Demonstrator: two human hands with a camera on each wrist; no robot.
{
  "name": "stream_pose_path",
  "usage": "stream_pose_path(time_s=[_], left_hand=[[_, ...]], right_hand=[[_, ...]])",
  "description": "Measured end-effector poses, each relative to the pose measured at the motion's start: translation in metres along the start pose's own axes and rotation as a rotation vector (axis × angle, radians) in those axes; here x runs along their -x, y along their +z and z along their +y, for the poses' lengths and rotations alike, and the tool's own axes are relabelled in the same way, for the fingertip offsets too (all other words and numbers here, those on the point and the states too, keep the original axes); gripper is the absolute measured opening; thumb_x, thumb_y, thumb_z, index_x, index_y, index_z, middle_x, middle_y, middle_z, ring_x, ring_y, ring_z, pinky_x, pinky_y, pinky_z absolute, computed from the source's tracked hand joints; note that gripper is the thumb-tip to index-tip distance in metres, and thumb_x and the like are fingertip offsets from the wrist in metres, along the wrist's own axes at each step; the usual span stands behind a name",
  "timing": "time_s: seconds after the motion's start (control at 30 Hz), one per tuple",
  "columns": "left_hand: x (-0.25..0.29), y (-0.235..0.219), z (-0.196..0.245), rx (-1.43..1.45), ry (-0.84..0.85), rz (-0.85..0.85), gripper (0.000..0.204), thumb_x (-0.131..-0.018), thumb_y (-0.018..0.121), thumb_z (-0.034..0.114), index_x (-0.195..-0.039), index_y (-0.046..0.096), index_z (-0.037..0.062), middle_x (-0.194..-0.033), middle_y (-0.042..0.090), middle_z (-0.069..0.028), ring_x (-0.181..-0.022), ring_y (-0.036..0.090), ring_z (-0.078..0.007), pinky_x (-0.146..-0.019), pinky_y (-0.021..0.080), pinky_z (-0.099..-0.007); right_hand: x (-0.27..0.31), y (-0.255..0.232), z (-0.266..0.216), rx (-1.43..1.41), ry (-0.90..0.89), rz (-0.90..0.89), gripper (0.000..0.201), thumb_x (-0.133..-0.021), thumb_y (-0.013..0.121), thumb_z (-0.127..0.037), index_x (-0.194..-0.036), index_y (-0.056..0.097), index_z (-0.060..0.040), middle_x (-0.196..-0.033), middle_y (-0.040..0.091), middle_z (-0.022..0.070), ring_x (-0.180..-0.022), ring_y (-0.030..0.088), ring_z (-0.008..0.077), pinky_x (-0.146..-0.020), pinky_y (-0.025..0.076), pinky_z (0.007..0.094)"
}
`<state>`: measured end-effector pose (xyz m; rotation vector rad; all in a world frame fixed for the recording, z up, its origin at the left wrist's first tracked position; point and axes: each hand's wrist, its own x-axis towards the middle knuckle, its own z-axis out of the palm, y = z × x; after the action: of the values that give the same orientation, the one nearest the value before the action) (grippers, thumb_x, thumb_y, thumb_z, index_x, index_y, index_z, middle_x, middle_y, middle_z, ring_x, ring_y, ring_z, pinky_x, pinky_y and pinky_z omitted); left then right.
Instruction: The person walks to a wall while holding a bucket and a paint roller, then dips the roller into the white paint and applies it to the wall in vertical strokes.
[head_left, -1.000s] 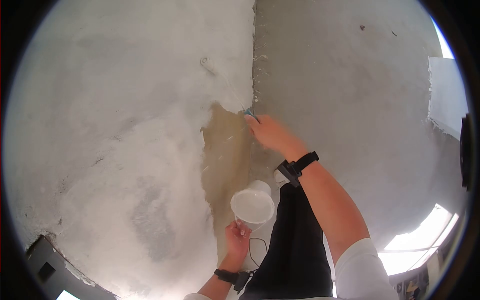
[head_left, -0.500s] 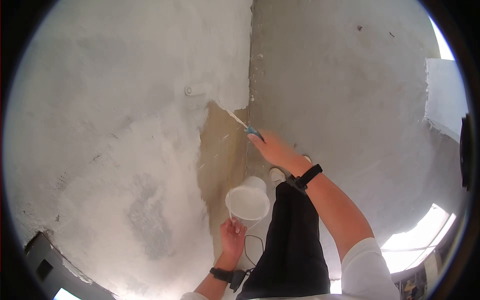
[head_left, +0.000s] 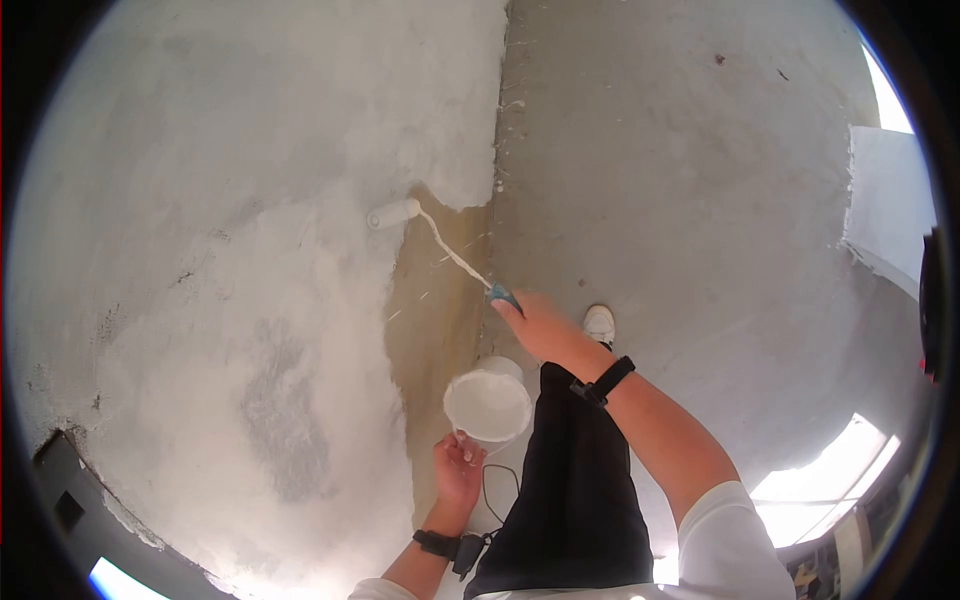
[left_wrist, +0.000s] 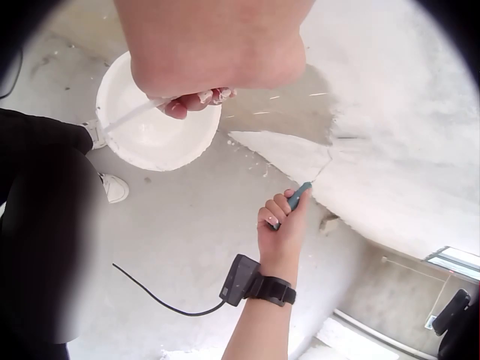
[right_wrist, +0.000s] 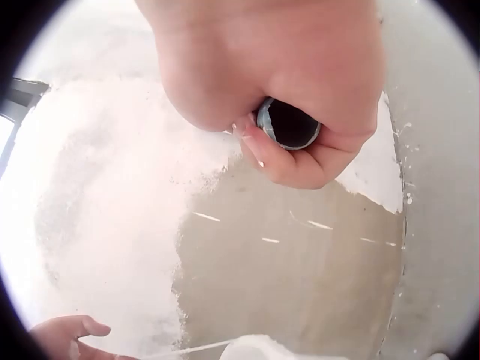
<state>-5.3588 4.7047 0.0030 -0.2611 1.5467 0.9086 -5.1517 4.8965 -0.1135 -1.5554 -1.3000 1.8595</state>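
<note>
My right hand (head_left: 530, 322) grips the blue-green handle (left_wrist: 300, 195) of a paint roller. Its white roller sleeve (head_left: 393, 214) lies against the wall (head_left: 300, 130), at the upper left border of a bare brownish patch (head_left: 440, 270). In the right wrist view the hollow handle end (right_wrist: 292, 126) pokes out of the curled fingers. My left hand (head_left: 458, 470) holds the thin handle of a white bucket (head_left: 487, 405), its fingers curled at the rim's near side. Pale paint shows inside the bucket, and white smears mark the left fingertips (left_wrist: 223, 94).
White paint covers much of the wall around the brownish patch. A grey floor (head_left: 680, 200) with white spatters meets the wall along a straight edge. My shoe (head_left: 599, 324) stands right of the bucket. A dark cable (left_wrist: 172, 307) hangs from the right wrist camera.
The roller sleeve has come down the wall and slightly left, to the patch's upper left border. My right hand has moved lower with it. The left hand keeps hold of the bucket.
</note>
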Motion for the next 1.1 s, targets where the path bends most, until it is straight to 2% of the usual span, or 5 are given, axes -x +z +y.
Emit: stream_pose_path(time_s=[0.23,0.3,0.53,0.83,1.1], left_hand=[[0.008,-0.009,-0.006,0.019,-0.016,0.008,0.024,-0.097,0.051,0.035,-0.088,0.053,0.0124,-0.066,0.044,0.0015,-0.063,0.041,-0.0141,-0.073,0.038,-0.0321],[0.011,-0.003,-0.006,0.04,-0.014,0.028,0.023,-0.095,0.052,0.033,-0.086,0.052,0.012,-0.063,0.041,0.0015,-0.062,0.04,-0.0137,-0.072,0.037,-0.0309],[0.016,-0.004,-0.009,0.016,0.016,0.032,0.023,-0.095,0.053,0.034,-0.087,0.052,0.0125,-0.064,0.041,0.0024,-0.062,0.04,-0.0137,-0.073,0.037,-0.0315],[0.029,-0.018,-0.009,0.071,0.051,0.047,0.021,-0.094,0.054,0.032,-0.088,0.054,0.0127,-0.064,0.042,0.0028,-0.061,0.041,-0.0131,-0.073,0.039,-0.0317],[0.032,-0.045,-0.014,0.092,0.097,0.09,0.021,-0.095,0.052,0.032,-0.088,0.054,0.0125,-0.064,0.042,0.0031,-0.061,0.041,-0.013,-0.073,0.039,-0.031]], right_hand=[[-0.017,-0.008,-0.052,-0.121,0.077,-0.047,0.046,-0.108,0.047,-0.039,-0.091,0.054,0.0031,-0.07,0.05,0.0189,-0.064,0.044,0.0291,-0.066,0.043,0.0442],[0.018,0.028,-0.03,-0.089,0.054,-0.067,0.05,-0.106,0.047,-0.042,-0.091,0.057,0.005,-0.077,0.061,0.0288,-0.074,0.057,0.05,-0.068,0.044,0.053],[0.073,0.024,-0.014,-0.03,-0.006,-0.106,0.046,-0.105,0.051,-0.04,-0.09,0.058,0.0034,-0.076,0.062,0.0265,-0.074,0.059,0.0481,-0.066,0.044,0.053],[0.03,-0.015,-0.129,-0.084,-0.137,0.071,0.042,-0.106,0.051,-0.037,-0.092,0.056,0.0022,-0.069,0.06,0.023,-0.066,0.059,0.0442,-0.061,0.045,0.0506],[0.121,0.086,-0.019,0.136,-0.107,-0.096,0.039,-0.103,0.055,-0.035,-0.095,0.058,0.0029,-0.07,0.063,0.025,-0.067,0.063,0.0455,-0.061,0.048,0.054]])
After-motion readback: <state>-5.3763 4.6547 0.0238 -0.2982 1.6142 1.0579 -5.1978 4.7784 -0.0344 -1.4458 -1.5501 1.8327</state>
